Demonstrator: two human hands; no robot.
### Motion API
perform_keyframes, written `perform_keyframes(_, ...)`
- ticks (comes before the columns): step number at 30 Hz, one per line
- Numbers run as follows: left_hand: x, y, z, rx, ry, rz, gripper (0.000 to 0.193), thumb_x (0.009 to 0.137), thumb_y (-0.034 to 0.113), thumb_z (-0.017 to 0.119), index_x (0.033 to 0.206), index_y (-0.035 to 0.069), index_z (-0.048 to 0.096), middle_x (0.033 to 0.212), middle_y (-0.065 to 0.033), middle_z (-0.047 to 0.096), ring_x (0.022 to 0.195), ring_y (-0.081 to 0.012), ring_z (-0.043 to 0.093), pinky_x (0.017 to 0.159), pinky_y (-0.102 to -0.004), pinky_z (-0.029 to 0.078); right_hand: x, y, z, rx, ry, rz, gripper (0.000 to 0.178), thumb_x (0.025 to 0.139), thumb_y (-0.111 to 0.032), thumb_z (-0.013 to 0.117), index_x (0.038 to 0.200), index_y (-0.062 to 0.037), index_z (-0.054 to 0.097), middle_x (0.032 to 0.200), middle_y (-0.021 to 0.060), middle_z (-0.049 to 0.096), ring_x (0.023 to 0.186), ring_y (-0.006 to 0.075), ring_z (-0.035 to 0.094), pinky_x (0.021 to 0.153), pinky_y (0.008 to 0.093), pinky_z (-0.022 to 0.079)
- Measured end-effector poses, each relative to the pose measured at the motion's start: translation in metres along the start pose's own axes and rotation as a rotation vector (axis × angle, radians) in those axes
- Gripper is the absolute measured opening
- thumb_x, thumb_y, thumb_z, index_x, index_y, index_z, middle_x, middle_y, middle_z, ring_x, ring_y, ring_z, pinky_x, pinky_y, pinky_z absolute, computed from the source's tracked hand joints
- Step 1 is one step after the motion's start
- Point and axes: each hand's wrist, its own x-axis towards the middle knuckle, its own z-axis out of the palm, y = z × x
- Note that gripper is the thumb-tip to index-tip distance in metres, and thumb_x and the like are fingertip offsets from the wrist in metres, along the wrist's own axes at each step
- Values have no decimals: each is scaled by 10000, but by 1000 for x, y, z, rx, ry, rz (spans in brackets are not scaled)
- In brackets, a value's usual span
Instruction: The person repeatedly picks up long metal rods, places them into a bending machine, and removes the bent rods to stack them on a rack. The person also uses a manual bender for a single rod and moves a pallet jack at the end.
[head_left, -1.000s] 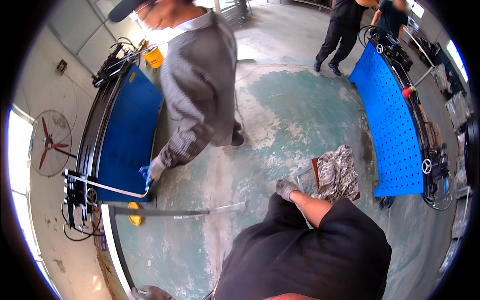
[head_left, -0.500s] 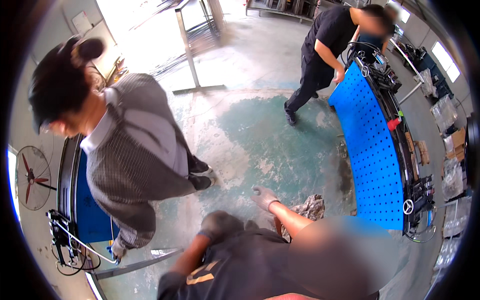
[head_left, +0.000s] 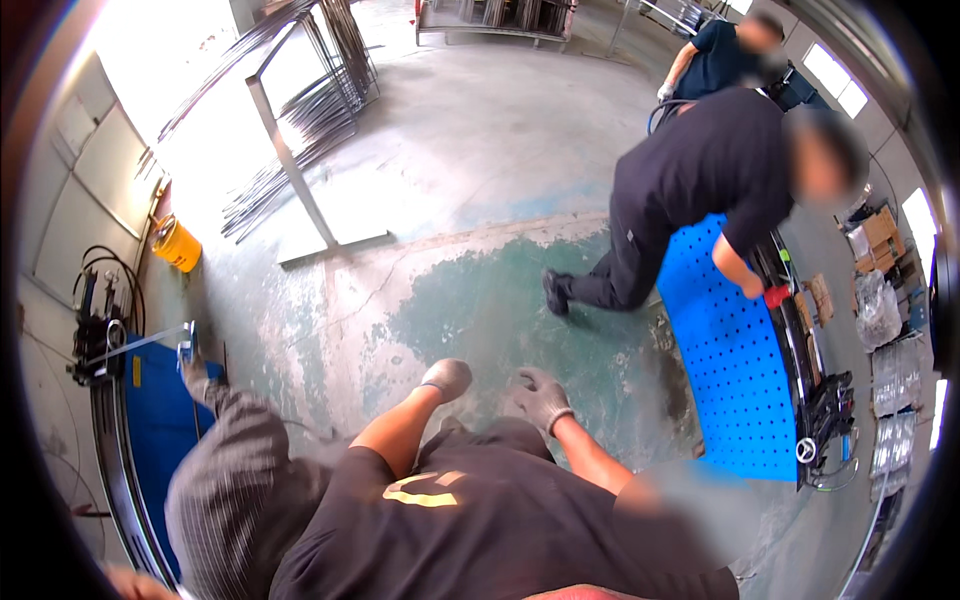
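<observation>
My left hand [head_left: 447,380], in a grey work glove, is held out in front of my dark shirt. It looks rounded, and its fingers are hidden from view. Beside it to the right, my right hand [head_left: 543,398], gloved the same way, has its fingers apart and loosely curved, with nothing in them. Both hands hang over the worn green and grey floor [head_left: 480,290], touching nothing that I can see. At the left, a co-worker in a grey striped jacket [head_left: 245,490] has a gloved hand at a blue-handled lever [head_left: 188,340].
A blue perforated bench [head_left: 735,370] with black clamps and a handwheel [head_left: 806,449] stands at the right. A person in black [head_left: 700,190] bends over it, one hand at a red part [head_left: 776,296]. Behind are a metal frame [head_left: 290,165], thin rods [head_left: 310,130] and a yellow bucket [head_left: 176,243].
My view has shifted, and both my hands appear side by side. The jacketed co-worker now sits lower left in view. The person in black leans farther over the bench, reaching the red part.
</observation>
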Motion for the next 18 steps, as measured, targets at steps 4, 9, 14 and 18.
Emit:
perform_keyframes(4, 78, -35, -94, -118, 74, -256, 359, 939, 226, 518, 1076, 40, 792, 1119, -254, 741, 1096, -438, 710, 971, -494, 558, 89, -19, -22, 268, 70, 254, 576, 878, -233, 765, 1395, -14, 635, 1046, 159, 742, 727, 158, 711, 661, 337, 576)
perform_keyframes(9, 183, -109, -190, -166, 51, -271, 297, 912, 116, 548, 1024, -44, 773, 1075, -278, 745, 1041, -443, 725, 927, -492, 581, 253, -16, -26, 172, 102, 390, 604, 849, -237, 755, 1394, -4, 634, 1013, 154, 752, 721, 150, 712, 658, 341, 576)
perform_keyframes(14, 230, -270, -219, 515, -372, -221, 305, 935, 144, 551, 1056, 37, 810, 1169, -228, 759, 1098, -390, 746, 915, -480, 603, 468, -119, -49, 90, 45, 340, 599, 849, -210, 720, 1406, -6, 628, 1008, 142, 755, 736, 175, 729, 675, 339, 580)
perform_keyframes(18, 285, -305, -284, 25, -155, -698, 319, 894, 172, 572, 1066, 39, 806, 1216, -248, 736, 1110, -423, 727, 956, -478, 576, 640, -233, -66, 137, 58, 124, 565, 901, -231, 768, 1397, 2, 631, 976, 109, 737, 696, 145, 686, 617, 322, 561)
